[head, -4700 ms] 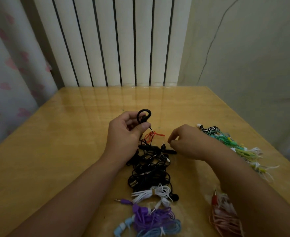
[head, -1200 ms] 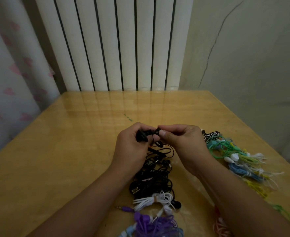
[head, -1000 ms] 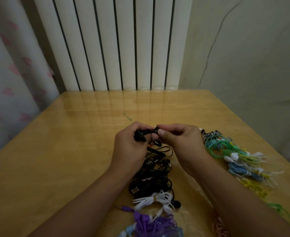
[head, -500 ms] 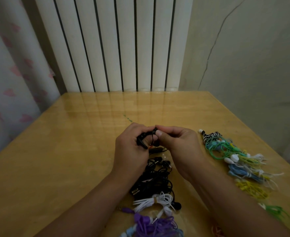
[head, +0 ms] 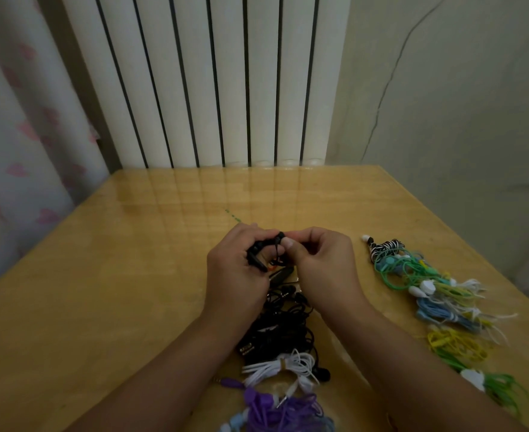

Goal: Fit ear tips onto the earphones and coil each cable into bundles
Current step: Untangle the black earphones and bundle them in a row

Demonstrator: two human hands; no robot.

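Both hands are up over the middle of the wooden table [head: 107, 275], knuckles toward me, meeting at one black earphone [head: 257, 254]. The left hand [head: 238, 275] has its fingers curled round the earphone's hook and body, and the right hand [head: 325, 269] pinches at the bud end between thumb and forefinger, the fingertips [head: 288, 243] touching the left hand's. Whether a tip is seated on the bud I cannot tell; the fingers cover it. A bit of orange shows just under the left thumb.

Right beneath the hands and wrists lies a tangle of black earphones [head: 282, 325], partly hidden by the forearms. Nearer me sits a white bundle [head: 282, 366] tied at its middle, then a purple bundle [head: 275, 410] with a pale blue one at the frame's edge. Off to the right, well apart from the hands, runs a row of coiled sets: a black-and-white striped one [head: 384, 246] farthest back, then green [head: 403, 269], blue [head: 444, 313], yellow [head: 456, 342] and another green. A white radiator [head: 210, 79] stands behind the table, a flowered curtain [head: 14, 135] to the left, a cracked wall [head: 459, 104] to the right.
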